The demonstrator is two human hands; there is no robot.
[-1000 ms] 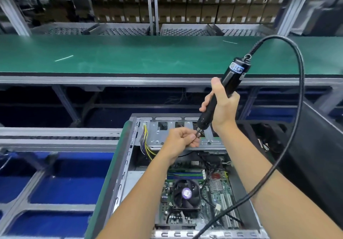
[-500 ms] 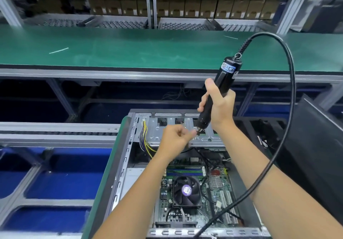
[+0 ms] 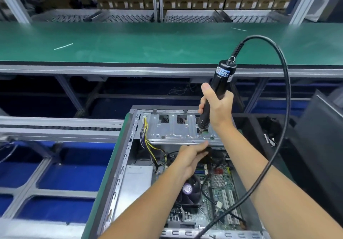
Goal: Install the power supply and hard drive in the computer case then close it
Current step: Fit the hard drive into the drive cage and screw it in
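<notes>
- The open grey metal computer case (image 3: 118, 179) lies on its side, its interior facing up, its far end toward the long green conveyor belt (image 3: 148, 43).
- The right hand (image 3: 217, 106) is wrapped round the black cylindrical electric screwdriver (image 3: 216, 90), holding it nearly upright, leaning slightly right at the top.
- The driver's tip meets a small screw (image 3: 199, 136) on the silver perforated metal drive bracket (image 3: 174, 129) that spans the far end of the case.
- A thick black cable (image 3: 284, 108) arcs from the driver's top, round to the right and down past the case's near edge.
- The left hand (image 3: 191, 157) hovers just below the bracket's near edge, fingers loosely extended and holding nothing; its fingertips (image 3: 205, 143) point toward the screw.
- A bundle of yellow and purple wires (image 3: 146, 138) hangs from the bracket's left end into the case.
- The silver box-shaped power supply (image 3: 137, 183) sits along the case's left wall.
- The green motherboard (image 3: 220, 184) with a black cooling fan (image 3: 191, 192) fills the near part of the case.
- A dark flat panel (image 3: 319, 145) stands beyond the case's right side.
</notes>
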